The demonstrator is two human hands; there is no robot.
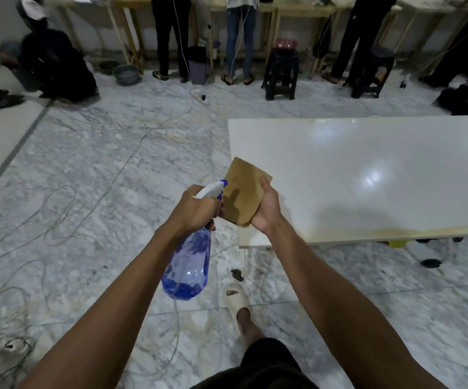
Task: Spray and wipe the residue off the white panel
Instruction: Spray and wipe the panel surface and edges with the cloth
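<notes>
Ahead and right, the glossy white rectangular panel (pixel 367 175) lies flat, no spray visible; wiping seemingly not begun. Left hand (pixel 196 209) grips the translucent blue spray bottle (pixel 189 265); right hand (pixel 266 210) holds the folded brown cloth (pixel 244 192).

White panel (pixel 367 175): glossy, rectangular, lying flat and raised off the floor, filling the right middle of the frame, with light glare on its surface and a yellowish strip along its near edge. Spray bottle (pixel 188 265): translucent blue with a white trigger head, held at centre frame left of the panel, a little blue liquid pooled at its base, nozzle pointing at the cloth. Brown cloth (pixel 244 195): folded flat, held up over the panel's near left corner.
</notes>
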